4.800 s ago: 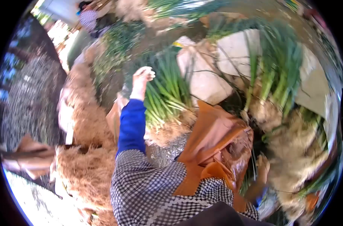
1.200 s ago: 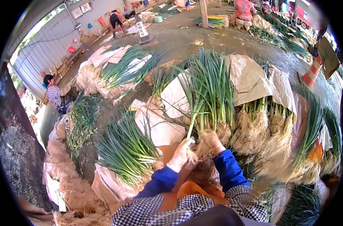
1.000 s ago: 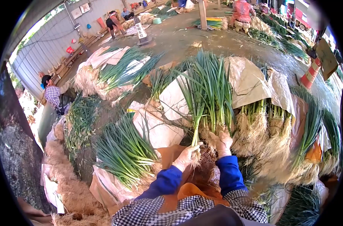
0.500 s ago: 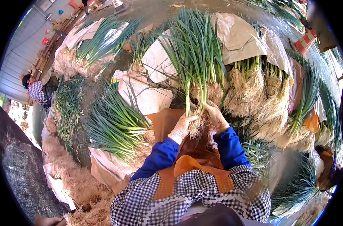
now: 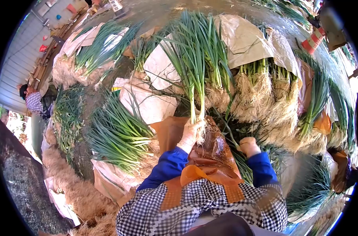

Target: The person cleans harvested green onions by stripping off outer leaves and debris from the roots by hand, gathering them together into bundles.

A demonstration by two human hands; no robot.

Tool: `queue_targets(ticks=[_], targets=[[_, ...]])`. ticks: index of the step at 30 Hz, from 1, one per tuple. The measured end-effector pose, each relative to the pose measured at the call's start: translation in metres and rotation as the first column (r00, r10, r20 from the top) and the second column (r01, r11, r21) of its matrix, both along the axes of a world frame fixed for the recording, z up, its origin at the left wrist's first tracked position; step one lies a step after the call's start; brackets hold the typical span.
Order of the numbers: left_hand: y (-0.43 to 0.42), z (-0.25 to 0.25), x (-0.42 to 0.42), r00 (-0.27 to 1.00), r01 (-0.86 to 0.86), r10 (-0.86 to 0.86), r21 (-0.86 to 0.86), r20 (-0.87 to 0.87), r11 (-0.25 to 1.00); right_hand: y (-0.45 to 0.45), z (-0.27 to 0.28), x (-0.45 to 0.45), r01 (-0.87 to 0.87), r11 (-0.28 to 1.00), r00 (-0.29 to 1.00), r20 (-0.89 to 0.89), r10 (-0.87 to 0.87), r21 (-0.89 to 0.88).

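My left hand [image 5: 190,133] is closed round the lower stems of a few green onions [image 5: 197,96]. Their pale roots hang down beside my fingers and their long leaves point away from me. Off to the right, my right hand [image 5: 250,146] is closed on the end of a limp green onion leaf [image 5: 233,138], low beside the brown apron [image 5: 212,147]. Loose leaves lie under that hand. Beyond the held stems, another bunch of green onions [image 5: 215,78] lies with its roots toward me.
Left of me lies a pile of green onions [image 5: 120,133] beside pale sacking [image 5: 147,103]. Rooted bundles [image 5: 261,92] under a beige sheet [image 5: 246,41] stand ahead right. A person [image 5: 34,103] is at far left. A red-and-white cone [image 5: 314,40] stands far right.
My right hand has left the roots and moved right and down, now with a leaf in it. My left hand keeps the stems, shifted slightly left.
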State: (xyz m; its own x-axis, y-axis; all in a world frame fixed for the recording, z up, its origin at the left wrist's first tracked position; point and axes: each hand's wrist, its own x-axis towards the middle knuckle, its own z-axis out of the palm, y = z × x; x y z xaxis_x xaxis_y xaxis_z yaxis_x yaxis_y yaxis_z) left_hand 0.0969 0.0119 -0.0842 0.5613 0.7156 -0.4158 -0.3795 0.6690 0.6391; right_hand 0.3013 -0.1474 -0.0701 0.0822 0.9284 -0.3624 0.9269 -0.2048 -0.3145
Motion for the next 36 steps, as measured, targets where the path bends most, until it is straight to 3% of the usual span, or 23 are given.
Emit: queue_targets(ticks=[2,3,5,6,9,12,14,15,17,18,20,22,23,24,26,27,28,29,30,31,32,34,36], targets=[[-0.004,0.008,0.006,0.997,0.027,-0.025,0.030,-0.075,0.999,0.055,0.046,-0.009,0.111,0.913,0.981,0.193,-0.036,-0.392],[-0.006,0.001,0.008,0.998,0.011,-0.009,0.031,-0.064,0.999,0.081,0.048,-0.018,0.185,0.972,0.977,0.133,-0.166,-0.146],[-0.016,-0.007,0.015,0.993,-0.047,0.054,0.068,-0.103,0.997,0.132,0.052,-0.037,0.264,0.894,0.964,-0.069,-0.257,0.362],[-0.018,-0.008,0.014,0.995,-0.033,0.039,0.071,-0.090,0.997,0.156,0.070,-0.044,0.355,0.866,0.935,-0.148,-0.324,0.351],[-0.020,-0.005,0.011,0.988,-0.086,0.093,0.062,-0.127,0.994,0.201,0.015,-0.046,0.182,0.816,0.980,-0.033,-0.197,0.548],[-0.021,-0.013,0.015,0.989,-0.121,0.117,-0.031,-0.088,0.992,0.177,0.022,-0.052,0.290,0.744,0.955,-0.126,-0.270,0.602],[-0.023,-0.014,0.018,0.991,-0.120,0.116,-0.066,-0.068,0.991,0.151,0.006,-0.052,0.227,0.752,0.966,-0.047,-0.253,0.618],[-0.023,-0.011,0.018,0.993,-0.104,0.099,-0.076,-0.071,0.992,0.128,0.005,-0.057,0.407,0.741,0.904,-0.355,-0.239,0.534],[-0.015,-0.011,0.013,0.995,-0.060,0.053,-0.082,-0.080,0.995,0.081,0.019,-0.063,0.614,0.763,0.571,-0.781,-0.253,0.202],[-0.013,-0.009,0.012,0.989,-0.054,0.044,-0.070,-0.139,0.996,0.052,0.030,-0.056,0.620,0.784,0.366,-0.879,-0.307,-0.016],[-0.005,-0.019,0.003,0.999,-0.043,0.041,-0.083,-0.035,0.996,0.002,0.054,-0.026,0.666,0.683,0.080,-0.882,-0.464,-0.299],[0.000,-0.017,-0.002,0.998,-0.013,0.016,-0.054,0.053,0.998,-0.041,0.041,0.022,0.597,0.713,0.267,-0.746,-0.610,-0.369],[0.007,-0.017,-0.004,0.996,0.075,-0.068,-0.123,0.063,0.990,-0.046,0.030,0.039,0.440,0.833,0.778,-0.323,-0.540,-0.335],[0.008,-0.019,-0.007,0.986,0.163,-0.151,-0.200,0.077,0.966,-0.056,0.011,0.054,0.259,0.870,0.960,0.212,-0.184,-0.419],[0.011,0.005,0.001,0.990,0.130,-0.100,-0.380,0.098,0.916,-0.034,0.002,0.050,0.111,0.836,0.972,0.236,0.022,-0.537],[0.017,-0.010,-0.001,0.975,0.204,-0.154,-0.380,0.158,0.902,-0.018,-0.023,0.050,-0.348,0.938,0.914,0.219,0.343,-0.017],[0.016,-0.007,-0.003,0.976,0.202,-0.153,-0.382,0.157,0.902,0.043,0.058,0.004,0.273,0.939,0.947,-0.113,-0.300,-0.209],[0.016,-0.001,-0.002,0.964,0.262,-0.236,-0.271,0.124,0.926,0.064,0.054,-0.014,0.440,0.886,0.740,-0.501,-0.449,-0.145],[0.017,0.004,-0.001,0.947,0.320,-0.310,-0.154,0.083,0.935,0.085,0.050,-0.032,0.568,0.809,0.393,-0.813,-0.429,-0.152],[0.024,-0.003,-0.004,0.911,0.412,-0.413,-0.061,-0.006,0.909,0.103,0.043,-0.045,0.543,0.824,0.254,-0.903,-0.346,-0.163],[0.023,0.003,-0.004,0.919,0.383,-0.382,-0.012,-0.101,0.924,0.120,0.029,-0.046,0.413,0.874,0.154,-0.926,-0.344,-0.256],[0.029,0.009,-0.014,0.957,0.287,-0.283,-0.054,0.071,0.956,0.133,0.028,-0.064,0.541,0.745,-0.214,-0.920,-0.327,-0.390],[0.027,0.025,-0.018,0.975,0.196,-0.152,-0.300,0.163,0.934,0.145,-0.014,-0.064,0.462,0.753,-0.615,-0.781,-0.109,-0.469]])
